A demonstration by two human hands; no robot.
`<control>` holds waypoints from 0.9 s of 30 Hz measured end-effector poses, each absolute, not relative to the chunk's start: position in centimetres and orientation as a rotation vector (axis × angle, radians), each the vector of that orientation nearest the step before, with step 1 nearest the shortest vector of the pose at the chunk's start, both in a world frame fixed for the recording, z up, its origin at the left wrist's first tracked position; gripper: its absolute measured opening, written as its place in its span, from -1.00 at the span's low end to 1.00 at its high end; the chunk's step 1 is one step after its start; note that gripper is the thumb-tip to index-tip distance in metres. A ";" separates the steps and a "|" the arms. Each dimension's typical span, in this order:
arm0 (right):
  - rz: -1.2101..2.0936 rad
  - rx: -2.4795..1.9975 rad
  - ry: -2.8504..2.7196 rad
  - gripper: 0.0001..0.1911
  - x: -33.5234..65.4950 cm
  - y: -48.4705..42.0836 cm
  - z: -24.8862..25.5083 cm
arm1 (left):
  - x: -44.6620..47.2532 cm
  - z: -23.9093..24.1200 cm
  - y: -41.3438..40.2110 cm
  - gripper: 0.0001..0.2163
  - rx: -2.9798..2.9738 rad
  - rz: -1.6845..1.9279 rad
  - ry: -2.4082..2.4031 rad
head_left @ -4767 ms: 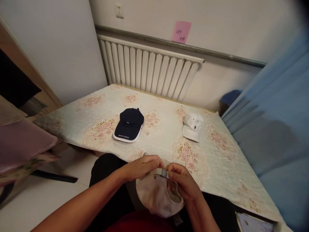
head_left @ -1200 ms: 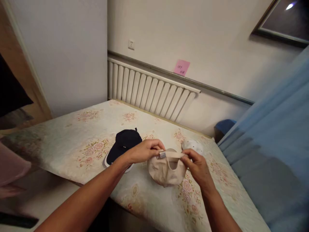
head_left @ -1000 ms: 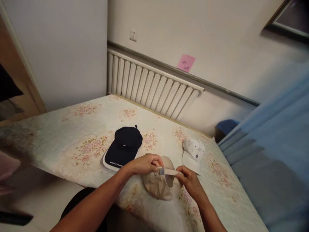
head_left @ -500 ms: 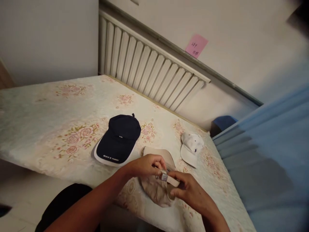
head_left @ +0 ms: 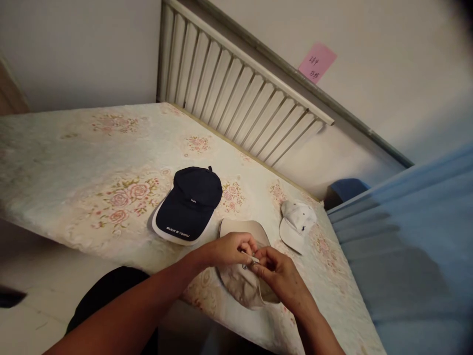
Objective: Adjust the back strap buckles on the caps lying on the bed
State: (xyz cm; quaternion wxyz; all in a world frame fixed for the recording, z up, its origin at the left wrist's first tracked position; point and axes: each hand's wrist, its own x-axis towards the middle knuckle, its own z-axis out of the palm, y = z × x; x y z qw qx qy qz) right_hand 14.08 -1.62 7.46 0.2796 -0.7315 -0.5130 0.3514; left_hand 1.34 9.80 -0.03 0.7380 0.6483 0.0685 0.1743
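Note:
A beige cap (head_left: 242,286) lies near the front edge of the flowered cloth, its brim pointing away from me. My left hand (head_left: 236,249) pinches the cap's back strap from the left. From the right, my right hand (head_left: 275,266) closes its thumb and fingers at the strap's small metal buckle (head_left: 254,261), mostly covered by fingers. Left of the hands rests a navy cap (head_left: 197,190) with a white brim edge and lettering on the brim. Farther right sits a white cap (head_left: 297,219) with a small dark logo.
The flowered cloth (head_left: 84,182) covers a bed-like surface. Behind it a white radiator (head_left: 236,93) runs along the wall, with a pink note (head_left: 318,61) above. A blue curtain (head_left: 417,236) hangs at the right, near a blue-and-dark object (head_left: 345,190).
My right hand has moved left and up from the strap's loose length to the buckle, now closer to my left hand. The buckle is more covered. The view has shifted slightly.

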 end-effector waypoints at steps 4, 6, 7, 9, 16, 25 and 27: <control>1.006 -1.898 -1.291 -0.81 14.1 -1.6 6.8 | 1.2 0.2 9.8 -0.79 1.405 0.389 0.174; 1.017 -1.870 -1.261 -0.80 14.0 -1.5 6.6 | 1.1 0.4 9.8 -0.79 1.373 0.375 0.183; 1.018 -1.860 -1.252 -0.79 14.0 -1.4 6.5 | 1.0 0.5 9.8 -0.78 1.354 0.367 0.184; 1.022 -1.840 -1.236 -0.80 13.9 -1.3 6.4 | 1.0 0.6 9.8 -0.77 1.322 0.356 0.179; 1.076 -1.767 -1.178 -0.76 13.8 -1.2 6.3 | 0.7 0.1 9.9 -0.79 1.256 0.345 0.133; 1.170 -1.682 -1.108 -0.73 15.3 -1.9 5.2 | -0.1 -0.8 11.3 -0.64 1.323 0.242 -0.038; 1.154 -1.709 -1.136 -0.72 15.7 -2.0 5.0 | -0.1 -0.9 11.3 -0.62 1.386 0.209 -0.047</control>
